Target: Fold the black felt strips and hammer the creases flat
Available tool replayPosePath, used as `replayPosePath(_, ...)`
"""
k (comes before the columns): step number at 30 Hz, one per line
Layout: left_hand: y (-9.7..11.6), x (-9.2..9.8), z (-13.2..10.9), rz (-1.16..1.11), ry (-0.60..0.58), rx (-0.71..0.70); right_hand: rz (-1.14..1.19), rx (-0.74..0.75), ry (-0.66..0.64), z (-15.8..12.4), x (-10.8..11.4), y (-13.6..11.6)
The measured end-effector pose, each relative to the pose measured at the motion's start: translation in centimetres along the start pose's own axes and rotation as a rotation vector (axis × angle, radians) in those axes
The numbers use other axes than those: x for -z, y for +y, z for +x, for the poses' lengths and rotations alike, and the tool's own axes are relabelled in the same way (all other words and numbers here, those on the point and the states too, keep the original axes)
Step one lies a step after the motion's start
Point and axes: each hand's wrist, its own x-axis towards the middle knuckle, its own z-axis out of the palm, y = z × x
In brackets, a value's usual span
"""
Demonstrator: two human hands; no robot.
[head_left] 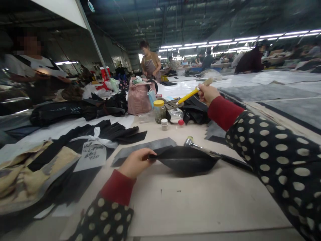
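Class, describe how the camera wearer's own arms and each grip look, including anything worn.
The left sleeve and right sleeve are black with large, round, cream polka dots. Plain dark-red cuffs show beyond them. The left grip and right grip are bare, ungloved human hands; no cables or lettering show.

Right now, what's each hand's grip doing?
Left hand: closed, pinching one end of the black piece.
Right hand: closed, holding the yellow tool raised.
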Motion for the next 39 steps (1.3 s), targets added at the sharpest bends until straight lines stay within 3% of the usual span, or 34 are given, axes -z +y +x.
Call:
replayPosePath(4, -0.5, -0.6, 0.1, 0.019, -0.02, -0.009, 0.12, 0.031, -0.071, -6.3, 3.1, -2.6)
replayPosePath(8, -0.6, -1.7, 0.0, 0.148, -0.067, -0.034, 0.262, 0.063, -0.093, -14.8, 6.0, -3.6)
replayPosePath(14, 0.6, -2.9, -1.6, 0.22, -0.154, -0.145, 0.209, 0.058, -0.013, -27.3, 9.5, 0.2)
replayPosePath(18, 1.1, -3.2, -2.6, 0.26, -0.174, -0.222, 0.011, 0.009, 0.077, -33.0, 10.2, 2.9)
replayPosePath(26, 1.7, -4.9, -3.4, 0.336, -0.158, -0.305, -0.22, -0.076, 0.216, -36.6, 9.5, 4.7)
replayPosePath(33, 2.0, -5.2, -3.9, 0.393, -0.166, -0.365, -0.246, -0.087, 0.171, -37.4, 9.6, 5.9)
replayPosePath(39, 2.0, -5.2, -3.9, 0.395, -0.17, -0.365, -0.41, -0.02, 0.133, -37.2, 9.6, 6.0)
